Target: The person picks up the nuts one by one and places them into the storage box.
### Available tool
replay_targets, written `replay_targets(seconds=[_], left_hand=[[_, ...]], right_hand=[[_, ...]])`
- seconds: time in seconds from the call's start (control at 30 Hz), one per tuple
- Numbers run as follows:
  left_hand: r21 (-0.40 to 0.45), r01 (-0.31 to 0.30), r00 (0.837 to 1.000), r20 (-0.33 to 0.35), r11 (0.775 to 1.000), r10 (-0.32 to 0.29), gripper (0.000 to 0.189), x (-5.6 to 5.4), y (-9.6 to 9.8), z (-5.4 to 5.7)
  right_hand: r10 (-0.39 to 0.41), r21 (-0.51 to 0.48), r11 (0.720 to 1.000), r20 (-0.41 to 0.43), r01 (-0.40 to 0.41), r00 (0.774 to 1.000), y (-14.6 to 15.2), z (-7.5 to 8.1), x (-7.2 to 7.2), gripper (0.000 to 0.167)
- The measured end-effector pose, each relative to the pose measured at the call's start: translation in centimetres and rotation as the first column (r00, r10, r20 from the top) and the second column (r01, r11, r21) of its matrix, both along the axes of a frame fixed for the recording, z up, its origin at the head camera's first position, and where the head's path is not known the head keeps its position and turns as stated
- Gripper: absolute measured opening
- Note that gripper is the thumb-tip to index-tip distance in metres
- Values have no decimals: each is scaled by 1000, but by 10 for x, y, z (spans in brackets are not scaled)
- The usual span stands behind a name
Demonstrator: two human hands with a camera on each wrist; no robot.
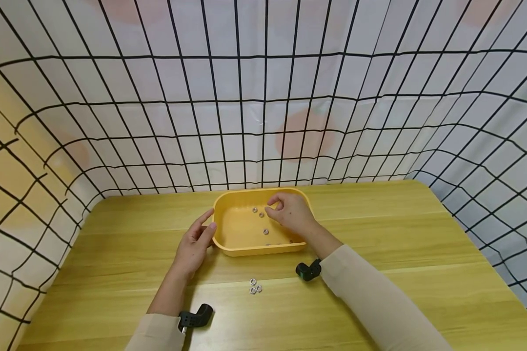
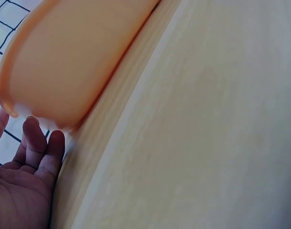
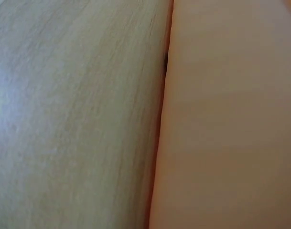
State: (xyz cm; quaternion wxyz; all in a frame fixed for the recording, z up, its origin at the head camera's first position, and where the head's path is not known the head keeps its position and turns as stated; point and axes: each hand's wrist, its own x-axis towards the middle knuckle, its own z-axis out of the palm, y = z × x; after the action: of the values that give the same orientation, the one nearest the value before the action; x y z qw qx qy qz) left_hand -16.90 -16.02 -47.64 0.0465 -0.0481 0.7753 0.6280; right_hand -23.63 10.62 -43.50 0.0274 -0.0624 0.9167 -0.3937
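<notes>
A shallow yellow plastic tray (image 1: 234, 229) lies on the wooden table with several small metal nuts (image 1: 265, 231) scattered inside, some partly hidden by its front wall. My left hand (image 1: 194, 246) is at the tray's left end, thumb and index fingertips right at the rim. In the left wrist view its other fingers (image 2: 35, 138) bend loosely toward the end wall. Over the tray's right half hovers my right hand (image 1: 292, 213), thumb and index bent toward each other with a small gap and no nut visible between them. The right wrist view shows only the tray's side (image 3: 231, 119) and table.
Three nuts (image 1: 253, 290) sit in a tight cluster on the table (image 1: 369, 302) in front of the tray. Black wire mesh (image 1: 265, 100) stands along the back and both sides, with pale cloth behind it. Dark wrist cameras (image 1: 308, 271) hang from both forearms.
</notes>
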Motion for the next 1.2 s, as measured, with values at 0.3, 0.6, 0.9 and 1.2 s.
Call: replay_targets(seconds=[0.3, 0.6, 0.9, 1.2], left_hand=[[3, -3, 1000, -2, 1000, 3, 46, 0, 0, -2], [4, 6, 1000, -19, 1000, -6, 48, 0, -3, -1], [-2, 11, 1000, -6, 1000, -11, 48, 0, -3, -4], [4, 6, 1000, -10, 1000, -6, 48, -2, -2, -2]], right_hand=[[13, -114, 993, -38, -17, 999, 2, 1, 1, 13], [66, -208, 973, -157, -99, 985, 3, 9, 6, 10], [141, -323, 933, -76, -159, 987, 1, 34, 35, 13], [206, -342, 917, -32, -204, 978, -1, 35, 69, 15]])
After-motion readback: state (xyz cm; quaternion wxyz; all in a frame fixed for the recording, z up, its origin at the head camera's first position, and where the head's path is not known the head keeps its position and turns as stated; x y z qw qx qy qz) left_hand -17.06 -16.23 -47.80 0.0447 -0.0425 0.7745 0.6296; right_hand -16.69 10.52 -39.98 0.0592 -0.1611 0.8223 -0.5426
